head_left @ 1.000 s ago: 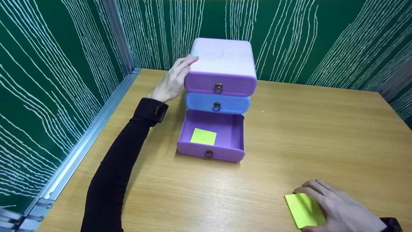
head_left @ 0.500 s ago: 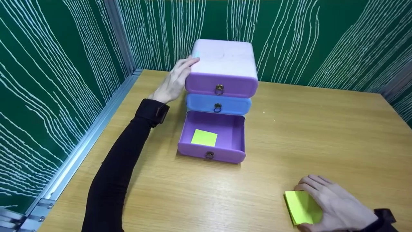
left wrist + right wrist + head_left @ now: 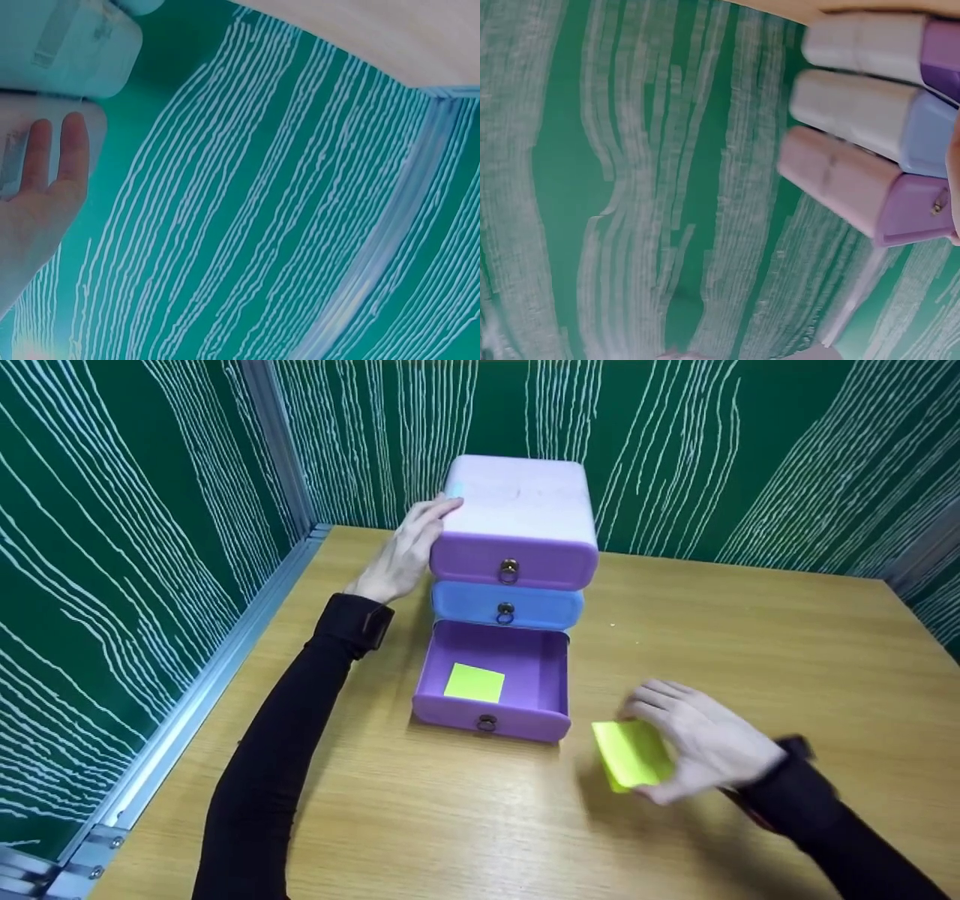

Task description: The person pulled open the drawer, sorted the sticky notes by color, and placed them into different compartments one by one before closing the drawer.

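Observation:
A small chest of drawers (image 3: 514, 502) stands at the back of the table, purple at top and bottom with a blue drawer (image 3: 469, 602) between. Its bottom drawer (image 3: 525, 721) is pulled out, and a yellow-green sticky note (image 3: 475, 683) lies inside on the left. My left hand (image 3: 401, 553) rests against the chest's upper left side, fingers straight; the left wrist view shows two fingers (image 3: 73, 150) on it. Just right of the pulled-out drawer, my right hand (image 3: 697, 739) pinches a yellow-green sticky note pad (image 3: 630, 754) above the table. Only the right hand's edge (image 3: 954, 172) shows in the right wrist view.
The wooden table (image 3: 772, 652) extends to the right and front. Green walls (image 3: 675, 450) with wavy white lines close off the back and sides, and a metal rail (image 3: 202, 675) follows the table's left edge.
My right hand has lifted the sticky note pad off the table at front right and brought it left and away from me, near the pulled-out drawer. My left hand has stayed put.

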The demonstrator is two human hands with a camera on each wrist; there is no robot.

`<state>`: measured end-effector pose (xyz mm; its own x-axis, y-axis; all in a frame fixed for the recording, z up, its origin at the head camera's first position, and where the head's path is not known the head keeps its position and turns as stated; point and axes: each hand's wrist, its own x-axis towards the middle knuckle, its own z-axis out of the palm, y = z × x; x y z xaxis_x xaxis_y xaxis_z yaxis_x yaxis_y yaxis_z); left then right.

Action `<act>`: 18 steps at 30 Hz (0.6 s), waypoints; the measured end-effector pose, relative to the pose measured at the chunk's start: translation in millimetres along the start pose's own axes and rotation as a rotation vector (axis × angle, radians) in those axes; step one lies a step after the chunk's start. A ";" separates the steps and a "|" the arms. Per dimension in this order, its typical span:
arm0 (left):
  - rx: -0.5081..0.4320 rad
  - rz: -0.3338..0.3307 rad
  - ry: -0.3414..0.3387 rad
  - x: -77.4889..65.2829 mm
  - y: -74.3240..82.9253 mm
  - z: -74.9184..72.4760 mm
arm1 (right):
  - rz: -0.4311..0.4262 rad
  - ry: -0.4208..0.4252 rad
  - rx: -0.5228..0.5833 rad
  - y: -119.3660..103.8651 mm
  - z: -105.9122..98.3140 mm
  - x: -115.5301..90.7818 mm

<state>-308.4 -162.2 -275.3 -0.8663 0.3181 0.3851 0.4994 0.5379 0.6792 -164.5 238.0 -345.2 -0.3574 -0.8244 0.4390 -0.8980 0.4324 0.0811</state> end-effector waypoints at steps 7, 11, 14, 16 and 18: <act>0.015 -0.003 0.009 1.5 0.8 -0.2 | 0.022 -0.091 0.033 12.4 17.8 70.4; 0.024 -0.016 -0.001 2.9 1.3 1.2 | 0.083 -0.146 0.040 20.4 28.6 98.7; 0.021 -0.018 -0.011 3.2 1.3 1.4 | 0.116 -0.172 0.027 23.9 36.9 112.7; 0.026 -0.021 -0.008 2.5 1.2 0.8 | 0.136 -0.183 0.019 25.4 42.3 120.2; 0.030 -0.025 -0.001 1.4 1.3 -0.3 | 0.151 -0.187 0.016 26.2 47.0 126.6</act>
<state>-309.0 -161.3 -273.7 -0.8786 0.3048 0.3677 0.4776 0.5690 0.6694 -245.3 127.9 -329.6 -0.5277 -0.8048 0.2717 -0.8343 0.5512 0.0123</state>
